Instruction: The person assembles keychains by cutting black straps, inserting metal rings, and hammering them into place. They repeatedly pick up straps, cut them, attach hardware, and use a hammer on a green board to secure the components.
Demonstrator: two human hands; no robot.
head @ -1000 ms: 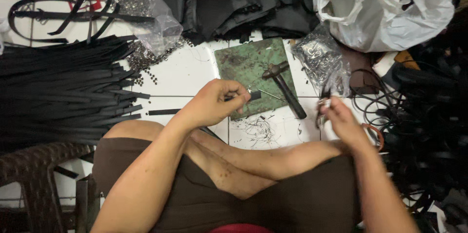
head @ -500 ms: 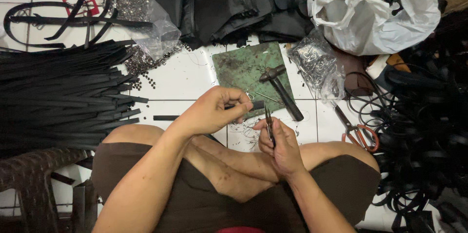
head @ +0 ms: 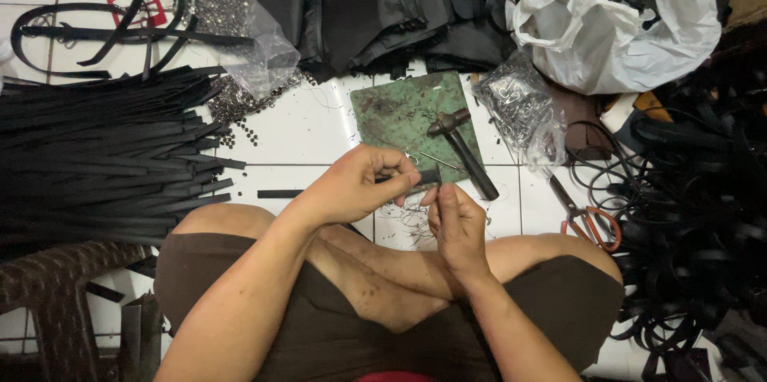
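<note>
At far left a bundle of black straps lies flat on the white tiled floor, with a clear bag of small metal studs beyond it. The left hand is closed, pinching a short black strap piece between thumb and fingertips, above the crossed legs. The right hand meets it from the near side, fingers drawn narrow against the same piece. Just beyond the hands a green mat carries a hammer. Right of that sit a bag of metal rings, red-handled scissors and a white plastic bag.
</note>
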